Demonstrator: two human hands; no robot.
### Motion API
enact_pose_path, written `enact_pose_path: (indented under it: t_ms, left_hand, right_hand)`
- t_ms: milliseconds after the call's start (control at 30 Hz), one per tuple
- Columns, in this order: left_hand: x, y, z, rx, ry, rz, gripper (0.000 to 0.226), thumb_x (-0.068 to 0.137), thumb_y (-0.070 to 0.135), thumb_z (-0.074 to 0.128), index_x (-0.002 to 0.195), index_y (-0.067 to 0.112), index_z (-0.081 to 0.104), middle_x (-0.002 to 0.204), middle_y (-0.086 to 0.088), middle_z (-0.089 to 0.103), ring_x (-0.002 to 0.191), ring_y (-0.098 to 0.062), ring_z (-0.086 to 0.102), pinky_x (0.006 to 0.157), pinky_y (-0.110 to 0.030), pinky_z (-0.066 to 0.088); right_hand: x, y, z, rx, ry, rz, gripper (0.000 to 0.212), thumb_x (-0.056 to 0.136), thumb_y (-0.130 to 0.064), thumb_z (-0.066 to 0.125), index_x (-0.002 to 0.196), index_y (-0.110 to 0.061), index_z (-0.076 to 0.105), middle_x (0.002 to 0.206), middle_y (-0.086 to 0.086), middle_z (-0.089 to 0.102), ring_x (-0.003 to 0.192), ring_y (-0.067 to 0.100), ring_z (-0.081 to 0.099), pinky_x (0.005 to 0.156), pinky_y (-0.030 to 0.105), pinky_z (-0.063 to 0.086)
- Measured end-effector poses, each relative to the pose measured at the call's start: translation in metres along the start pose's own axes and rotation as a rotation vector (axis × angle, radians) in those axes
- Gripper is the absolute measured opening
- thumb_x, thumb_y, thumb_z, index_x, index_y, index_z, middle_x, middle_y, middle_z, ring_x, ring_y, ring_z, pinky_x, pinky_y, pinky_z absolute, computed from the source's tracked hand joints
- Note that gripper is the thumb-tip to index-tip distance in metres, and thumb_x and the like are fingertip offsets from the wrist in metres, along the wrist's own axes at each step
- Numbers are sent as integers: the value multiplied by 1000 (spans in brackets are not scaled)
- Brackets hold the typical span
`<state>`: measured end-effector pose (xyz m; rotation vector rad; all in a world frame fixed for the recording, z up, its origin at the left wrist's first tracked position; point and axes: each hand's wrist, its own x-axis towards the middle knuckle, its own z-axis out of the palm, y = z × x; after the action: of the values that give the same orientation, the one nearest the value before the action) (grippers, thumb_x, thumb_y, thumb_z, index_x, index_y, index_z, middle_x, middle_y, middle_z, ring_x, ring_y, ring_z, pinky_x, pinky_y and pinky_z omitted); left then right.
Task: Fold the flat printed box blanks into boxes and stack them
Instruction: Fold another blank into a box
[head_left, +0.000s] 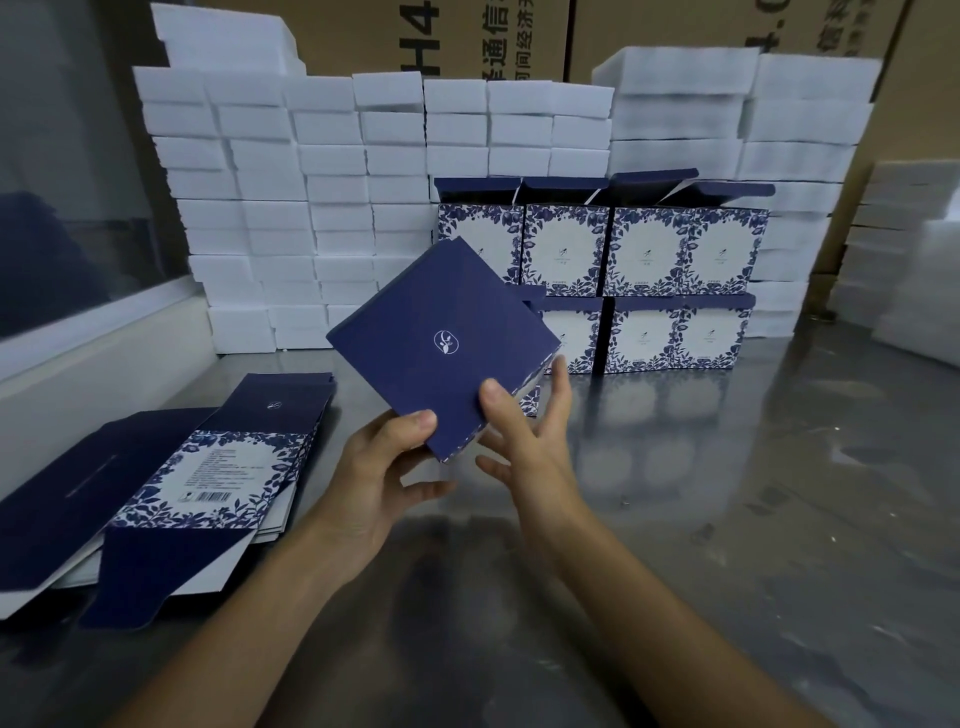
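Note:
I hold a folded navy box (441, 343) tilted in the air at mid-frame, its dark panel with a small white logo facing me. My left hand (384, 478) pinches its lower corner with the thumb on top. My right hand (530, 436) grips its lower right edge, thumb on the dark panel and fingers behind. A pile of flat printed blanks (171, 488), navy with a blue floral band, lies on the steel table (727, 519) at the left. Finished boxes (639, 291) with blue floral fronts stand stacked in two rows behind the held box.
White foam blocks (291, 208) are piled high along the back and at the far right (914, 260). Brown cartons (447, 36) rise behind them. A pale ledge and dark window (67, 218) run along the left side.

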<state>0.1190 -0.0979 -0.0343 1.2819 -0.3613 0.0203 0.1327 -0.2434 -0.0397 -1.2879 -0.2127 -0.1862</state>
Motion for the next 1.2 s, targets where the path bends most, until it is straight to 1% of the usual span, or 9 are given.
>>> enact_pose_path:
  t_ms: [167,367,500,667,800,933,1033,1100,1200]
  left_hand:
    - [0,0,-3,40,-27,4,39,64,48,70,102,41,72,112,1,71,98,-12,68,72,-37,57]
    - [2,-2,-10,20,-11,-20,37,60,45,71,96,36,76,104,2,73,90,-12,69,69,-36,59]
    - [4,-4,-9,24,-14,-15,40,60,44,72,98,33,75,105,2,72,89,-10,69,68,-36,58]
    - [5,-3,-11,8,-4,-2,36,60,43,72,95,36,75,103,3,73,89,-11,69,67,-35,58]
    - [6,-1,-15,-39,2,25,35,65,42,68,99,38,75,108,5,73,93,-14,69,76,-46,60]
    - [6,-1,-12,-105,22,8,30,72,38,67,100,34,77,108,0,73,95,-21,70,81,-52,59]
    - [7,-1,-12,-156,92,5,27,81,37,60,102,32,77,109,-2,74,96,-20,71,77,-51,59]
    - [8,0,-14,-200,184,-11,33,80,34,66,111,22,72,111,-7,73,99,-24,70,75,-51,59]
    - [12,0,-18,-247,368,11,38,76,26,74,108,12,59,105,-10,72,102,-31,68,74,-49,59]
  right_hand:
    - [6,-1,-13,-33,-55,12,95,56,-65,80,138,-52,33,128,-7,66,112,13,68,88,34,52]
    - [9,-4,-16,42,83,105,90,53,-74,70,127,-28,50,120,-1,67,107,17,70,87,37,55]
    - [12,-10,-23,159,122,163,67,65,-61,65,119,-22,58,117,9,65,103,26,68,83,35,55]
    - [10,-14,-22,117,102,167,89,61,-66,76,131,-14,55,115,7,65,113,30,66,90,40,54]
    - [14,-17,-26,178,152,199,87,55,-80,62,112,-14,66,106,2,70,107,23,69,86,36,54]
    - [19,-12,-33,244,187,169,47,90,-37,70,127,-9,61,96,-2,72,94,19,70,81,34,54]
    - [17,-14,-36,252,169,156,49,91,-24,71,136,-13,56,110,6,72,98,24,71,74,34,57]
    - [16,-15,-35,227,161,109,51,90,-18,72,138,-12,54,120,12,67,101,26,72,73,36,60]
    - [12,-14,-29,113,123,-13,63,89,-8,73,145,-19,46,105,12,63,92,20,71,76,41,63]
